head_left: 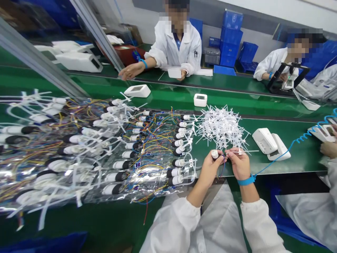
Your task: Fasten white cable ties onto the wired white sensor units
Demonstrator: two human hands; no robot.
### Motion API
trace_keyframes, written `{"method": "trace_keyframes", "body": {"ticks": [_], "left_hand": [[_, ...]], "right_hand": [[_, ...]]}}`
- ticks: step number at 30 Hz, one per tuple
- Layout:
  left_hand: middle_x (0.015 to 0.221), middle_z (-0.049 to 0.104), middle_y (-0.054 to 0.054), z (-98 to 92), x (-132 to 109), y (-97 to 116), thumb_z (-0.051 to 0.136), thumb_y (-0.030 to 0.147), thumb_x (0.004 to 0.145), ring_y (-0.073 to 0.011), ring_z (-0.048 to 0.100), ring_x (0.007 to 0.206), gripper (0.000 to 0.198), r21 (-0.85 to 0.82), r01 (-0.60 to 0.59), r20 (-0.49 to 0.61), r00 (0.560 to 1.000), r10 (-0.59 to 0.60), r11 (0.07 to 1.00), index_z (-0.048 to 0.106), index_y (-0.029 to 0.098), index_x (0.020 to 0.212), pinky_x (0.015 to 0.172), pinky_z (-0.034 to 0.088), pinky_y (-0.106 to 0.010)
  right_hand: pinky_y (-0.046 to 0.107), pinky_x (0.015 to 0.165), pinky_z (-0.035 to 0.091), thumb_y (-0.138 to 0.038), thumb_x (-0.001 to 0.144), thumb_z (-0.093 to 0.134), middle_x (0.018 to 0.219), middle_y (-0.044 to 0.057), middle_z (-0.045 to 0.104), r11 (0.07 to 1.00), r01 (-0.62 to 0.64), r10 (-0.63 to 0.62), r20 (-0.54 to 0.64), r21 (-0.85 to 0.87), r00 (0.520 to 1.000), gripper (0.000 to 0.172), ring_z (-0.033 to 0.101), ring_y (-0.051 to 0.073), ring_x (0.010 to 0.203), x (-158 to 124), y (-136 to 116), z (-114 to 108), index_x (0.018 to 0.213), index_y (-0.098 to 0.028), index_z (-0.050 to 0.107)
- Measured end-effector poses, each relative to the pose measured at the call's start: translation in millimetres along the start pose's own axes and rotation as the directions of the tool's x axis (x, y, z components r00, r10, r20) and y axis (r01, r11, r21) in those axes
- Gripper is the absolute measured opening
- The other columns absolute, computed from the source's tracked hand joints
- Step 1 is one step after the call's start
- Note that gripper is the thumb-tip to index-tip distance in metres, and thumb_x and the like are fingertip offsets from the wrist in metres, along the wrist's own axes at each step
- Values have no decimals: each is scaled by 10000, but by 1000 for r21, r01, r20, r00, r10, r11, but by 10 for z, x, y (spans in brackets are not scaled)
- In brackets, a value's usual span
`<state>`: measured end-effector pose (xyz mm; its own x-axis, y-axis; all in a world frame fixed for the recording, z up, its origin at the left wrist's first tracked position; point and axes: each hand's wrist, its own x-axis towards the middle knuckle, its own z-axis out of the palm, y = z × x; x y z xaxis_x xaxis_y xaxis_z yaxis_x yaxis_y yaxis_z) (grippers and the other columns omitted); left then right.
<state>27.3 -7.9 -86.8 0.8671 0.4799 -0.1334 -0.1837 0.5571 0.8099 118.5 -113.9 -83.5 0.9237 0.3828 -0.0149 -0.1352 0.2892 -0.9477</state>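
Note:
My left hand (210,165) is closed round a small white and black cylinder part (215,154) with thin coloured wires hanging from it. My right hand (239,161) pinches a white plastic tube connector (240,151) held against that part. A blue wrist strap (246,180) sits on my right wrist, its coiled blue cord (297,140) running off to the right. Just beyond my hands lies a heap of white tube connectors (221,127). To the left, rows of the same cylinder parts with wires and tubing (147,147) lie on clear plastic sheets.
Two white device housings (271,143) lie on the green bench right of my hands. Another white casing (200,99) and a flat one (137,90) sit on the green conveyor. Across it sits a person in a white coat (176,45), with others at far right (279,59).

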Motion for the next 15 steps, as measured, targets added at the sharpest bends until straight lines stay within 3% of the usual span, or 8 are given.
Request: {"method": "trace_keyframes", "body": {"ticks": [15], "left_hand": [[1011, 758, -35, -54, -11, 58, 878, 355, 892, -145, 687, 824, 365, 112, -12, 51, 999, 6, 994, 737, 186, 1183, 833, 588, -289]], "right_hand": [[363, 758, 665, -359, 755, 960, 897, 37, 837, 1000, -9, 10, 27, -12, 1000, 273, 761, 209, 768, -22, -14, 5, 903, -240, 763]]}}
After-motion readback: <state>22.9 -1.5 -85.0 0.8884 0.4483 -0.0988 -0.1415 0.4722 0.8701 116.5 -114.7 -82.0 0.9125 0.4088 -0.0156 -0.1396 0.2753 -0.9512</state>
